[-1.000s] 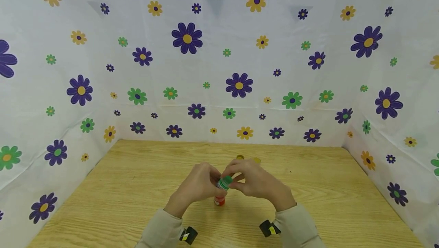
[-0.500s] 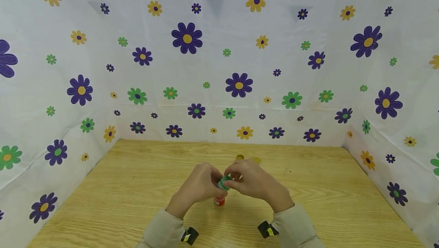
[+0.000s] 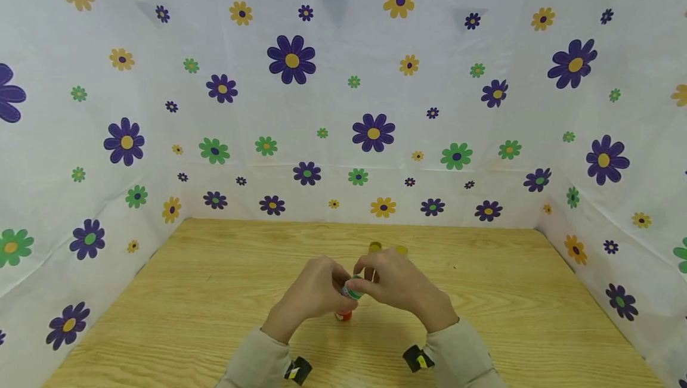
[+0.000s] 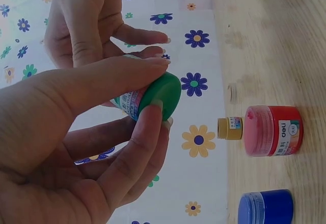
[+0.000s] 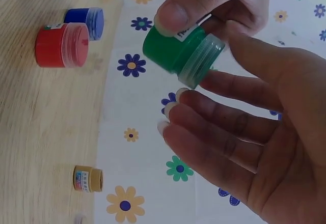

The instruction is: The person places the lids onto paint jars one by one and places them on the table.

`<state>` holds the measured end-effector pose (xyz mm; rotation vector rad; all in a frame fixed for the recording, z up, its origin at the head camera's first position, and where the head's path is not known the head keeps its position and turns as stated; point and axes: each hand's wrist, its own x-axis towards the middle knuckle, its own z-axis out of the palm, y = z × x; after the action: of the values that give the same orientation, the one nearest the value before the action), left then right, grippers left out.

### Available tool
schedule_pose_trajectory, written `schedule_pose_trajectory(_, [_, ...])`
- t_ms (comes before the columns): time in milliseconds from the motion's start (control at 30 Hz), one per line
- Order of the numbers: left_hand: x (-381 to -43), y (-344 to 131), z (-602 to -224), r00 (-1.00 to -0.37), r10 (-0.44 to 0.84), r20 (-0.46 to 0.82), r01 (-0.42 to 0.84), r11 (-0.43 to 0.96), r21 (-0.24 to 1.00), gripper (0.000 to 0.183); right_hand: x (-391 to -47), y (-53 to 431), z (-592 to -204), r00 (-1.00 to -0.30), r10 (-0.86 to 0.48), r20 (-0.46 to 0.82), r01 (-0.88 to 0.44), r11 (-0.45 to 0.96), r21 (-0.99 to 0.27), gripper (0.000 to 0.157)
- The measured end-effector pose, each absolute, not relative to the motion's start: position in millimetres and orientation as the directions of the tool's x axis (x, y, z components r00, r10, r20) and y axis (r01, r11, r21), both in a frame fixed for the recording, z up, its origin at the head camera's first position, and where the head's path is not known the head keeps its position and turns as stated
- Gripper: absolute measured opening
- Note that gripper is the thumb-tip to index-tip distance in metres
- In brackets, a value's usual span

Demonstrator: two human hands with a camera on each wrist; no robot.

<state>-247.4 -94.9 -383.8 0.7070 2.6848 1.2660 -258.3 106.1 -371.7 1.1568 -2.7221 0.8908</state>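
Observation:
A small green paint jar [image 5: 165, 48] with a clear screw lid [image 5: 201, 63] is held tilted above the table. My left hand [image 3: 316, 288] grips the jar's body, its thumb and fingers round the green base [image 4: 165, 94] in the left wrist view. My right hand [image 3: 394, 281] pinches the lid between thumb and index finger, while its other fingers extend loosely below in the right wrist view. Beneath the hands a red paint jar [image 3: 343, 315] stands on the table, partly hidden by the left hand in the head view.
A blue paint jar [image 4: 267, 207] stands beside the red one. Farther back is a small yellow jar [image 3: 375, 247] with its neck uncovered, and a round yellow piece [image 3: 401, 250] lies beside it. Flower-printed cloth [image 3: 322, 108] surrounds the wooden table [image 3: 214, 275].
The right hand's fingers have shifted round the lid, with the thumb now across it. The left hand stays nearly in place with the green jar.

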Motion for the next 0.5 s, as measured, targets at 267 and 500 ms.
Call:
schedule_pose_trajectory(267, [-247.6,-98.2,-380.9,-0.897,0.43,0.106,0.352,0.547,0.76,0.023,-260.0,116.6,-370.9,-0.686,-0.678,0.266,-0.678,0.463,-0.571,0.021])
schedule_pose_trajectory(500, [-247.0,-98.6,-378.7,-0.897,0.43,0.098,0.343,0.541,0.768,0.02,-262.4,113.8,-373.1,-0.6,-0.743,0.296,-0.717,0.334,-0.613,0.02])
